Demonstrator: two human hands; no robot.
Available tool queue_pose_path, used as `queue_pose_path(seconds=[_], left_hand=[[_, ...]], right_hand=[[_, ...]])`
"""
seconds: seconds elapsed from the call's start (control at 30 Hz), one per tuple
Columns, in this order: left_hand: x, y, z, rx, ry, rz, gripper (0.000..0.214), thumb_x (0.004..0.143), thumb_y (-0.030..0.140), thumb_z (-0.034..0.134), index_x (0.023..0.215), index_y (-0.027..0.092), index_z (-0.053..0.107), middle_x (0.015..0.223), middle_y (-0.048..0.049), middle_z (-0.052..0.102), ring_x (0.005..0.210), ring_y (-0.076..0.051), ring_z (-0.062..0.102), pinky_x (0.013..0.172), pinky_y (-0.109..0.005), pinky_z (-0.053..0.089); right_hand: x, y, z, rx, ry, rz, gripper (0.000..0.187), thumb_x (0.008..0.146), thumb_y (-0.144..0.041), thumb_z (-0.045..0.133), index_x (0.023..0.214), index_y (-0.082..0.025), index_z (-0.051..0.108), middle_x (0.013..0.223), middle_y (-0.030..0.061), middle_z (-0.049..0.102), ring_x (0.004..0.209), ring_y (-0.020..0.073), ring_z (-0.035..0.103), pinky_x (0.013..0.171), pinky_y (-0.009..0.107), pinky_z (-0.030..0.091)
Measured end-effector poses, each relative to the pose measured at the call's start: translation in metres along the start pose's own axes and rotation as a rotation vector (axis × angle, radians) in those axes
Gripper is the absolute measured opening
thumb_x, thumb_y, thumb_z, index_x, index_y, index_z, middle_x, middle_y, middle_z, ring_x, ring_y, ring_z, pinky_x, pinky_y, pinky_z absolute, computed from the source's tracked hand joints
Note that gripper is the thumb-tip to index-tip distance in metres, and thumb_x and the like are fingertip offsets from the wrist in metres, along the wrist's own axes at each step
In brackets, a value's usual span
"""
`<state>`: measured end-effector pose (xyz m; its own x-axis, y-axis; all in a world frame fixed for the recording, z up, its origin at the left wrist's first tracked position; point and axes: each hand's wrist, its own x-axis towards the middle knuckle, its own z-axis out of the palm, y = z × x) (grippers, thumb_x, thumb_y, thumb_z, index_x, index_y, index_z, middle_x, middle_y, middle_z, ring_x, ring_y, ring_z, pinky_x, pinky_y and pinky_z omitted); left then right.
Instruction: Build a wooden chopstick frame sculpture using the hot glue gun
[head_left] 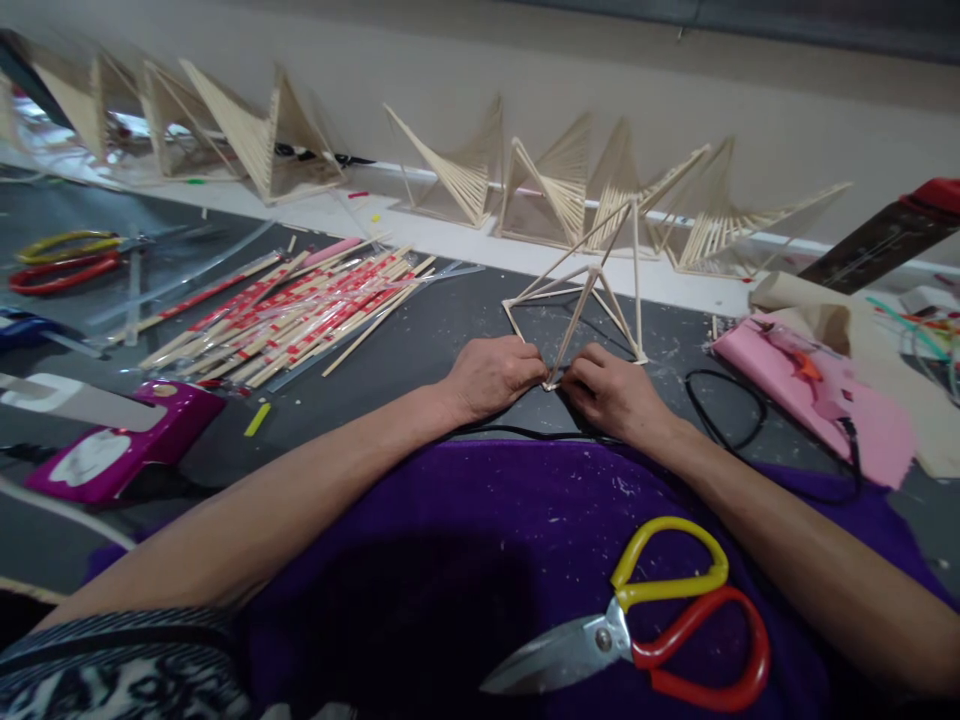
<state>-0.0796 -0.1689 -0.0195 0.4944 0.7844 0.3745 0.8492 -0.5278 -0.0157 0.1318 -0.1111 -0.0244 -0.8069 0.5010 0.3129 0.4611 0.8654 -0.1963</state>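
A frame of thin wooden sticks (636, 275) stands on the dark table, its joints pale and lumpy, with raised peaks at the back and middle. My left hand (496, 376) is closed on its lower left side, close to the front corner. On the other side of that corner, my right hand (616, 388) has its fingers curled together against the frame's base. The fingertips of both hands are partly hidden. Below them, scissors (611, 635) with one yellow and one red handle lie on a purple cloth (450, 530), blades pointing left.
Several finished-looking stick models (555, 185) line the wall. Paper-wrapped chopsticks (300, 315) lie in a pile at left, near a purple power strip (124, 440) and other scissors (71, 260). At right are a pink glue gun (825, 390), its looped black cord and a dark bottle (885, 235).
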Motion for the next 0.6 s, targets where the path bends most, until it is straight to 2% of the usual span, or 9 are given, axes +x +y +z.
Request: queue_pose_path(seconds=[0.17,0.33,0.6], left_hand=[[-0.001,0.001,0.0,0.022,0.013,-0.005,0.027,0.096,0.031,0.045,0.091,0.024,0.07,0.087,-0.0004,0.07,0.081,-0.014,0.061,0.057,-0.023,0.039],[-0.005,0.002,-0.004,0.001,-0.001,0.016,0.029,0.098,0.033,0.042,0.1,0.025,0.069,0.096,-0.0017,0.071,0.086,-0.014,0.061,0.062,-0.022,0.043],[-0.006,0.0,-0.005,0.027,0.019,-0.057,0.026,0.096,0.028,0.045,0.105,0.024,0.069,0.105,-0.002,0.07,0.092,-0.016,0.06,0.068,-0.025,0.047]], right_hand=[[-0.002,0.005,0.001,0.094,0.032,-0.034,0.02,0.093,-0.025,0.048,0.085,-0.017,0.064,0.085,0.0056,0.059,0.073,0.0137,0.057,0.065,0.024,0.042],[-0.007,0.005,0.0,0.154,0.083,-0.055,0.022,0.094,-0.025,0.047,0.105,-0.017,0.064,0.099,0.0084,0.064,0.087,0.0156,0.061,0.074,0.025,0.046],[-0.011,-0.002,-0.007,-0.183,0.055,-0.065,0.023,0.096,-0.026,0.046,0.098,-0.02,0.069,0.098,0.0064,0.067,0.084,0.0154,0.059,0.067,0.026,0.039]])
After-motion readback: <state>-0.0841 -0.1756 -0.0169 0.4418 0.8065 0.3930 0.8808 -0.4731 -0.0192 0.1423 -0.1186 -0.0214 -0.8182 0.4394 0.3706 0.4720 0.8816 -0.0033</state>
